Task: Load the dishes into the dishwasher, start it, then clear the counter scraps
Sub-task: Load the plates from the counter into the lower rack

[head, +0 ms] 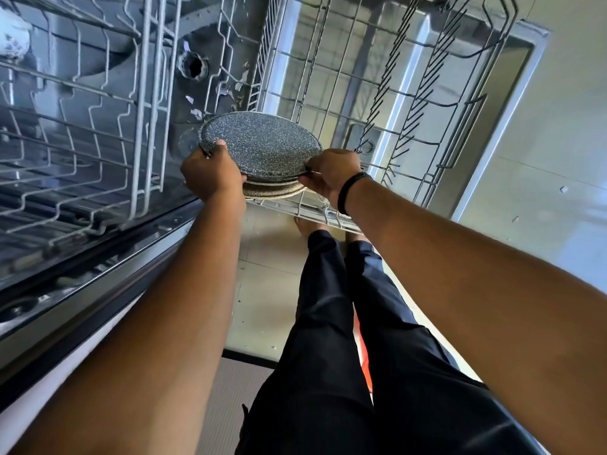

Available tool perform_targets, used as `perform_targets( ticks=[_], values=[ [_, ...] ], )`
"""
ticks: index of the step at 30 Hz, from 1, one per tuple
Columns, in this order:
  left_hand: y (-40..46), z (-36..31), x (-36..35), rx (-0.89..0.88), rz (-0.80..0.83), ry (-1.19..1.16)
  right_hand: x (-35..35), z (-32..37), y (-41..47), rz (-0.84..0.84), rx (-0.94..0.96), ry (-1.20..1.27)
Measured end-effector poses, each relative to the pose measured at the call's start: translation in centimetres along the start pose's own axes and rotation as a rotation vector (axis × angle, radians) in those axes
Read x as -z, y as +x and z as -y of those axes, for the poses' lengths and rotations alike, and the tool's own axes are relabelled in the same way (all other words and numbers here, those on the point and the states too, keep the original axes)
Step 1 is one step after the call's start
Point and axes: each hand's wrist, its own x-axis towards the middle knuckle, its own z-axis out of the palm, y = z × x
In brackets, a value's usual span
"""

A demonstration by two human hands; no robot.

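Both hands, the left hand [212, 174] and right hand [331, 174], grip opposite rims of the plates [262, 146] stacked above the lower rack's [427, 93] near edge, so loading looks barely begun, with racks apparently bare and starting and scraps still ahead.

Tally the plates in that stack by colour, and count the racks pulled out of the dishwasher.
Dark speckled plates: 1 for certain, on top, gripped by the left hand and the right hand
Beige speckled plates: about 2, edges only
Wire racks: 2, upper rack and lower rack
Total: about 5
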Motion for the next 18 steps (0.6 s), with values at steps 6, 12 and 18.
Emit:
perform_targets(
  ticks=[6,12,18],
  values=[
    [-0.2,0.2,-0.1,-0.04,-0.03,0.023,0.2,-0.1,0.4,-0.008,-0.002,-0.01],
    [-1.0,0.1,-0.4,-0.067,-0.054,0.026,1.1,-0.2,0.3,0.006,-0.015,-0.002],
    [-0.8,0.2,-0.8,-0.058,-0.056,0.03,1.0,0.1,0.8,0.014,-0.015,-0.035]
  ],
)
